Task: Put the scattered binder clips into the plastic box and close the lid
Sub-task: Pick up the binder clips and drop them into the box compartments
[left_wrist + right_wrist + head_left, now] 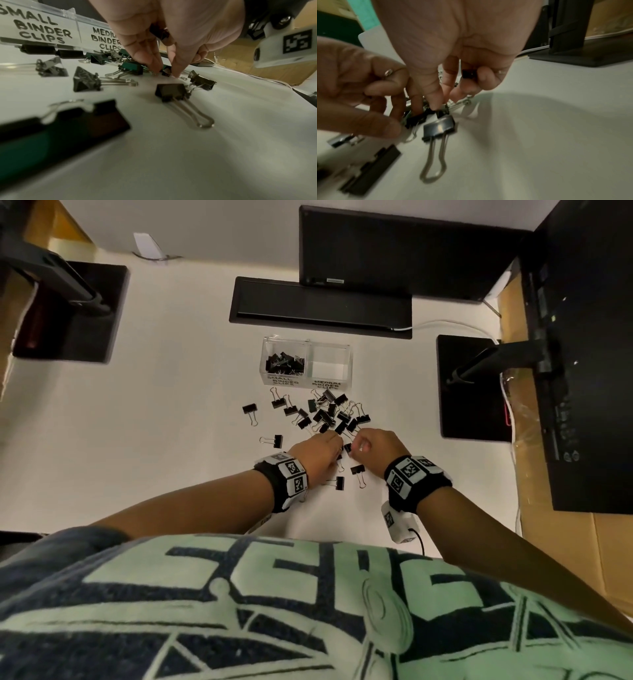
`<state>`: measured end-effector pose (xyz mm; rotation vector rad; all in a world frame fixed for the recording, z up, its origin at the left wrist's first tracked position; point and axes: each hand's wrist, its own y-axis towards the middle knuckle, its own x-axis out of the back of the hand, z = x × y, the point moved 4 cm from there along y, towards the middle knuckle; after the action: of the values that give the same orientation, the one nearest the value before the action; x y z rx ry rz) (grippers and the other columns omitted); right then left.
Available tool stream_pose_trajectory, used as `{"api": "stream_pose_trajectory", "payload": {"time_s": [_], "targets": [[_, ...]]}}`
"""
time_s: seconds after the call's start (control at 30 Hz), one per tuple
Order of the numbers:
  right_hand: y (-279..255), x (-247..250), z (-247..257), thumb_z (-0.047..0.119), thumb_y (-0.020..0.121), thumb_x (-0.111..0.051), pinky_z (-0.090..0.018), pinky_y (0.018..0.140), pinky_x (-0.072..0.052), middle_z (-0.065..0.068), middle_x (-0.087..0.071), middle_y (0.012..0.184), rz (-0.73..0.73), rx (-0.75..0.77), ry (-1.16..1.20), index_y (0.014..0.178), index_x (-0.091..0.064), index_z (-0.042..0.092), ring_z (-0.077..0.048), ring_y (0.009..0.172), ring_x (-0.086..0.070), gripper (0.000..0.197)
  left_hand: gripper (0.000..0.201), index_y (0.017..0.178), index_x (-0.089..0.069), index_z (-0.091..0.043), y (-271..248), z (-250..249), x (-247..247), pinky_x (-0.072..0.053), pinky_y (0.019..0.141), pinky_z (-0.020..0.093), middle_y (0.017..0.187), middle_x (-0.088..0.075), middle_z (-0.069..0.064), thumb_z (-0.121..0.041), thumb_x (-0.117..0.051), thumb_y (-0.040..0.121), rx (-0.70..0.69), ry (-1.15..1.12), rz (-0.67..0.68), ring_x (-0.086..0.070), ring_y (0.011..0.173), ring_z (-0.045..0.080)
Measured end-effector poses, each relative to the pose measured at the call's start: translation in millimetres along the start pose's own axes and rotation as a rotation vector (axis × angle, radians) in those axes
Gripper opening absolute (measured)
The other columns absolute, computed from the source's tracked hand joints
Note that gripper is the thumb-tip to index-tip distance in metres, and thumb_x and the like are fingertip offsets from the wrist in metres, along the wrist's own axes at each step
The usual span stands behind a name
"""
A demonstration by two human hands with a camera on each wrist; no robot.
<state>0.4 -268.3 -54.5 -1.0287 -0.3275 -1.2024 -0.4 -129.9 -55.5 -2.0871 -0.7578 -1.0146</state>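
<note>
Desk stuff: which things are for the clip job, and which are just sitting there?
For the job: scattered binder clips; plastic box; left hand; right hand.

Just sitting there: monitor stands; black tray; white cable; cardboard.

Clips (322,416) scattered on desk (171,405), just before box (306,364); monitor (394,251) behind.

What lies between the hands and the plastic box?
Head view: a heap of scattered binder clips fills the stretch from both hands up to the plastic box.
</note>
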Motion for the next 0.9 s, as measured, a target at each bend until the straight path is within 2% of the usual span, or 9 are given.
{"api": "stream_pose_trajectory", "payload": {"time_s": [0.1,0.2,0.3,0.43,0.57,0.67,0.73,0.8,0.9], "targets": [[3.0,11.1,-4.8,0.01,0.085,-0.051,-0.021,0.066,-0.042,0.007,-0.06,0.078,-0.056,-0.057,0.148,0.085,-0.066,0.013,-0.014,0.077,-0.054,0.016,0.02,0.108,-0.051,-0.004,1.3,-5.3,-2.7,-0.034,0.07,0.028,0.114,-0.052,0.01,-0.009,-0.048,0.089,-0.053,0.005,-0.008,-0.052,0.102,0.026],[11.3,24.6,-6.8,0.009,0.09,-0.046,-0.029,0.067,-0.049,-0.002,-0.062,0.08,-0.031,-0.147,0.384,0.09,-0.065,0.013,-0.018,0.074,-0.056,0.019,0.025,0.114,-0.052,-0.004,2.2,-7.4,-6.3,-0.036,0.074,0.027,0.119,-0.053,0.01,-0.005,-0.043,0.09,-0.104,0.039,0.006,-0.051,0.108,0.026],[21.2,40.7,1.9,-0.001,0.089,-0.043,-0.04,0.085,-0.056,-0.008,-0.064,0.085,-0.01,-0.205,0.618,0.091,-0.064,0.011,-0.024,0.08,-0.062,0.024,0.03,0.119,-0.049,-0.006,1.5,-4.0,-5.5,-0.041,0.075,0.03,0.123,-0.052,0.008,-0.003,-0.046,0.089,-0.079,0.085,0.018,-0.05,0.112,0.025],[32.9,62.1,31.5,-0.012,0.088,-0.046,-0.033,0.091,-0.055,-0.014,-0.063,0.105,-0.025,-0.159,0.708,0.109,-0.06,0.004,-0.025,0.096,-0.068,0.03,0.041,0.126,-0.043,-0.007,0.2,4.7,-2.4,-0.04,0.069,0.031,0.129,-0.046,0.007,-0.001,-0.052,0.087,-0.027,0.094,0.077,-0.052,0.113,0.026],[53.0,67.1,68.0,-0.011,0.088,-0.05,-0.02,0.073,-0.059,-0.019,-0.065,0.097,-0.069,-0.094,0.677,0.111,-0.06,0.0,-0.025,0.087,-0.071,0.028,0.03,0.118,-0.045,-0.003,-5.0,17.0,5.5,-0.041,0.066,0.032,0.124,-0.047,0.011,-0.002,-0.048,0.089,-0.015,0.002,0.069,-0.057,0.095,0.028],[71.9,60.6,95.2,-0.007,0.087,-0.053,-0.028,0.075,-0.06,-0.015,-0.067,0.086,-0.075,-0.029,0.568,0.105,-0.063,0.002,-0.02,0.072,-0.071,0.023,0.006,0.095,-0.046,-0.004,-10.9,31.4,29.4,-0.044,0.067,0.035,0.104,-0.049,0.014,-0.006,-0.048,0.09,0.074,-0.215,-0.105,-0.046,0.075,0.022],[81.6,53.0,113.1,-0.004,0.087,-0.054,-0.027,0.07,-0.059,-0.011,-0.067,0.08,-0.071,0.023,0.464,0.1,-0.066,0.003,-0.017,0.066,-0.068,0.019,0.011,0.085,-0.041,-0.009,-12.8,48.3,50.9,-0.039,0.065,0.03,0.091,-0.045,0.008,-0.007,-0.051,0.089,0.18,-0.355,-0.248,-0.042,0.071,0.018],[88.4,43.9,129.8,-0.004,0.087,-0.053,-0.018,0.06,-0.054,-0.007,-0.065,0.073,-0.072,0.073,0.404,0.096,-0.068,0.003,-0.017,0.064,-0.064,0.019,0.019,0.08,-0.037,-0.012,-13.3,67.7,74.7,-0.032,0.059,0.022,0.079,-0.039,-0.001,-0.006,-0.052,0.088,0.285,-0.429,-0.375,-0.036,0.062,0.011],[94.6,34.3,147.4,0.001,0.088,-0.054,-0.006,0.039,-0.038,-0.004,-0.063,0.08,-0.092,0.099,0.246,0.098,-0.07,0.012,-0.007,0.055,-0.054,0.021,0.021,0.077,-0.036,-0.012,-8.9,93.7,109.3,-0.028,0.056,0.019,0.08,-0.039,0.002,-0.005,-0.052,0.088,0.375,-0.439,-0.472,-0.032,0.059,0.006]]}}
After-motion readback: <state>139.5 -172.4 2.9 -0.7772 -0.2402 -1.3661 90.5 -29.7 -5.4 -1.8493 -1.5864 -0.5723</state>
